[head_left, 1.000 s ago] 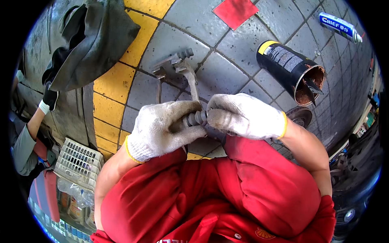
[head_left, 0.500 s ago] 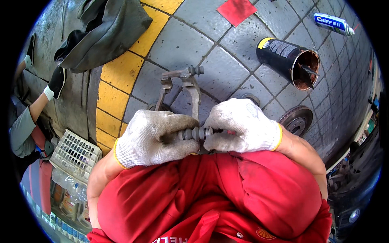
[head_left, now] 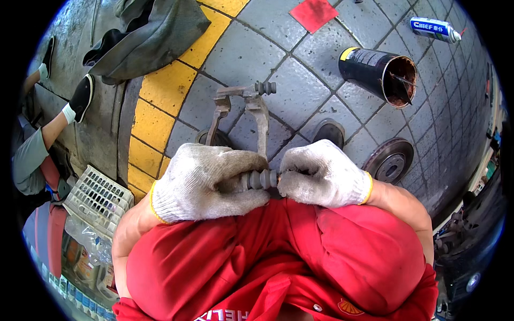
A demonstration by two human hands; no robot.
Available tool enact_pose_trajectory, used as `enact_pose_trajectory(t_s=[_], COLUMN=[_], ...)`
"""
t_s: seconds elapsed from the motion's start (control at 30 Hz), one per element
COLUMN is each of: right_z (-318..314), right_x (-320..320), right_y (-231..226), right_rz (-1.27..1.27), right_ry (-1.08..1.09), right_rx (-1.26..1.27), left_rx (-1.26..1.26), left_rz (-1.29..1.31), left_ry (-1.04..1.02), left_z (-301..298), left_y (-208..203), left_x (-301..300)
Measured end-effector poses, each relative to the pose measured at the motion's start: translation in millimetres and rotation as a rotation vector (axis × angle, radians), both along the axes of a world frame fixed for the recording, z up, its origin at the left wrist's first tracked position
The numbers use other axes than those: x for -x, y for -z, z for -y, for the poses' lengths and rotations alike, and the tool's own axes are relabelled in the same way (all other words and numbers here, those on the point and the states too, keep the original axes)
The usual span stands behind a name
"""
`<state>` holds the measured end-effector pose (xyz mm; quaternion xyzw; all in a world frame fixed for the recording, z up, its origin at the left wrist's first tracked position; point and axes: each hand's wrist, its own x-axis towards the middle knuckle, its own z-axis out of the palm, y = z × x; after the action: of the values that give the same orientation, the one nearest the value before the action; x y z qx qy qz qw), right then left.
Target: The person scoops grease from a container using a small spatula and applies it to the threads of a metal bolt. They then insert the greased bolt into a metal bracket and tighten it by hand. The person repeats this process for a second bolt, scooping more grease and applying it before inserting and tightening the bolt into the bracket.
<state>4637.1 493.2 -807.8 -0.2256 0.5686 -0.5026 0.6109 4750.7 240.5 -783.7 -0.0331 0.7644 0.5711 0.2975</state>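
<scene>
A grey metal brake caliper bracket (head_left: pixel 261 120) stands out in front of my lap, with a ribbed rubber boot (head_left: pixel 266 87) on its far end. My left hand (head_left: pixel 206 179), in a white knit glove, is closed around the near end of this bracket. From between its thumb and fingers a second ribbed grey boot (head_left: pixel 261 180) sticks out to the right. My right hand (head_left: pixel 324 174), gloved the same way, is pinched at the tip of that boot. Whatever its fingertips hold is hidden by the glove.
On the tiled floor lie a black can (head_left: pixel 369 72) with brown grease and a flat blade in it, a blue spray can (head_left: pixel 435 29), a red square (head_left: pixel 313 15) and a brake disc (head_left: pixel 392 162). Left are a white plastic basket (head_left: pixel 101 195), a dark cover (head_left: pixel 152 43) and another person's legs (head_left: pixel 56 128).
Both hands and the bracket have shifted slightly to the right. The right fingers have closed up at the boot's tip, and the metallic ring seen there before is now hidden.
</scene>
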Motion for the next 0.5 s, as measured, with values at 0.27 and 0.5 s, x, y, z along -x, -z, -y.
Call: enact_pose_trajectory(t_s=[0.27,0.5], right_z=[-0.5,-6.2], right_x=[3.1,-6.7], right_y=[-1.3,-4.8], right_rz=[-0.524,-0.102], right_ry=[-0.053,0.01], right_rx=[0.247,-0.034], left_rx=[-0.052,0.069], left_rz=[-0.023,-0.14], left_ry=[-0.001,0.054], left_z=[-1.6,-1.7], left_y=[-3.5,0.5], left_x=[-5.1,-4.9])
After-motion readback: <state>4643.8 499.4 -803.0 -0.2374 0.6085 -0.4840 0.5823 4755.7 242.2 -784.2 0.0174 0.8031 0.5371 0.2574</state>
